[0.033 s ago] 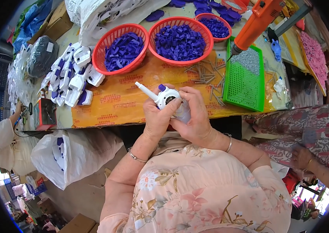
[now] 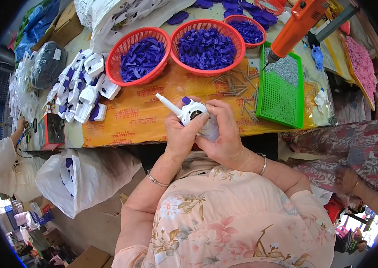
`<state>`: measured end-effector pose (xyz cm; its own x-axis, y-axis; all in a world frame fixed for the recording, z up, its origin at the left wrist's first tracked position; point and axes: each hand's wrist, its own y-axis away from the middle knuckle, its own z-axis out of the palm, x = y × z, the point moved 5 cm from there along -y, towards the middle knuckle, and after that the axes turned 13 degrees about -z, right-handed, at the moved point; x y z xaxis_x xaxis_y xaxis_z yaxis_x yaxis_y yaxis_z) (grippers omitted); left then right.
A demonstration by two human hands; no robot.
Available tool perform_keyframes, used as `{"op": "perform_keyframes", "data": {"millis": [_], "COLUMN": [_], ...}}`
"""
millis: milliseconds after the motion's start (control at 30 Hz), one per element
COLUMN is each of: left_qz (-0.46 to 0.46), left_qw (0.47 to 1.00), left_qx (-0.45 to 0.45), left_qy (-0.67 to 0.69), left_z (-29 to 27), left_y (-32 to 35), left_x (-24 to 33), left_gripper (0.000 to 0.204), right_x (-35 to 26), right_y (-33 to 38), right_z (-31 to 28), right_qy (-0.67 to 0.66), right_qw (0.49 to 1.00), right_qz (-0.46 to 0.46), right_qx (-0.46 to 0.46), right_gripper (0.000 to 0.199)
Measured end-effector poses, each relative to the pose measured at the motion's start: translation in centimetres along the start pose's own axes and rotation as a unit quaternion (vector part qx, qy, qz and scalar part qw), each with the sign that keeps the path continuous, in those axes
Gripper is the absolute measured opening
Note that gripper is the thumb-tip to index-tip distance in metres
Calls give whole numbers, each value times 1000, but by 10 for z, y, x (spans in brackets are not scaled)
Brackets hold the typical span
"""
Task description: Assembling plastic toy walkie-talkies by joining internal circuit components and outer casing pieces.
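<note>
Both my hands grip a white plastic toy body [image 2: 194, 108] with a long narrow spout and a purple piece at its top, just in front of the table's near edge. My left hand [image 2: 182, 134] wraps its left side, the thumb lying on the white shell beside a dark round part. Around the right side and the translucent lower end my right hand [image 2: 222, 131] is closed. My palms and fingers hide much of the underside. Farther off on the table stand a red basket of purple parts [image 2: 167, 41] and a larger red basket [image 2: 243, 56], also filled with purple parts.
An orange electric screwdriver [image 2: 287, 33] hangs over a green tray [image 2: 280, 105] of small metal screws. Metal rods [image 2: 233, 85] lie beside it. White and purple assemblies [image 2: 86, 100] are piled at left. A white sack [image 2: 95, 178] sits below the table. Other people are at both sides.
</note>
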<state>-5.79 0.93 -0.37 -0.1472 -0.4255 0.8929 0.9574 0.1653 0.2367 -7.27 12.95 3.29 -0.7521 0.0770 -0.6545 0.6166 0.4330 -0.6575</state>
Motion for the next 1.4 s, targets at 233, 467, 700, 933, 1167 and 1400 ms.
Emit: {"op": "perform_keyframes", "data": {"millis": [233, 467, 700, 933, 1167, 1400], "left_qz": [1, -17, -21, -6, -16, -17], "left_qw": [999, 998, 997, 998, 999, 999], "left_qx": [-40, -23, -24, -41, -31, -25], "left_qy": [26, 60, 71, 53, 22, 45], "left_z": [3, -3, -2, -4, -5, -3], "left_y": [-2, -4, -3, -4, -3, -4], "left_x": [-1, -4, -3, -4, -3, -4], "left_gripper": [43, 54, 57, 56, 43, 38], "right_x": [12, 8, 9, 5, 1, -1], "right_y": [6, 3, 4, 0, -1, 1], "right_z": [2, 1, 1, 2, 1, 2], "right_qy": [-74, -54, -88, -15, 1, 17], "right_qw": [997, 999, 996, 1000, 999, 999], "right_qz": [33, 5, 32, -17, -10, -14], "right_qx": [-2, -7, 8, -15, -32, -31], "right_gripper": [64, 63, 61, 66, 67, 68]}}
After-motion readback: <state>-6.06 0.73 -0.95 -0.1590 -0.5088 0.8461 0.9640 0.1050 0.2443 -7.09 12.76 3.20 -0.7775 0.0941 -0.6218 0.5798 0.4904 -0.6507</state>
